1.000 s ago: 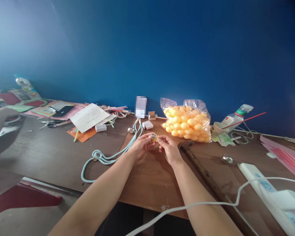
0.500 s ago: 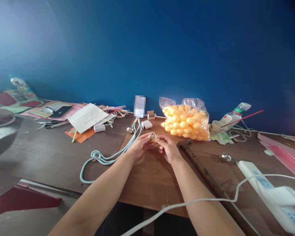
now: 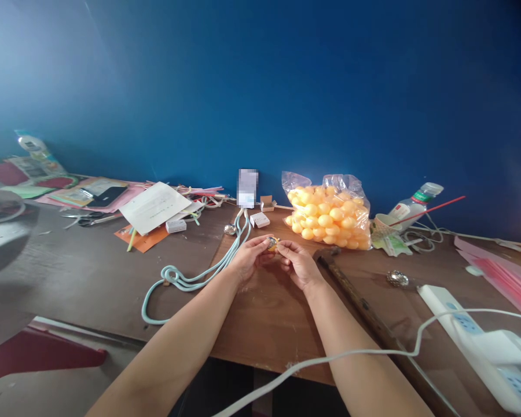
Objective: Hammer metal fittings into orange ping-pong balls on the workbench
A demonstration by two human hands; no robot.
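Nearest, a white cable (image 3: 373,351) crosses the right forearm (image 3: 351,324) around five o'clock; a snag there could jerk the grip. At the dial's centre, left hand (image 3: 246,259) and right hand (image 3: 299,266) pinch a small silver-and-yellow piece (image 3: 272,244), which slack fingertips could drop. Beyond, at one o'clock, sits a bag of yellow balls (image 3: 327,215).

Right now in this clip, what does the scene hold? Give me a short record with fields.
left hand: pinches a small silver-and-yellow object
right hand: fingertips on the same object, on its right side
behind hands: clear bag of orange balls
left of hands: pale blue cord, scissors
right of hands: hammer-like tool, shiny silver piece, white power strip
unclear: what the held object is
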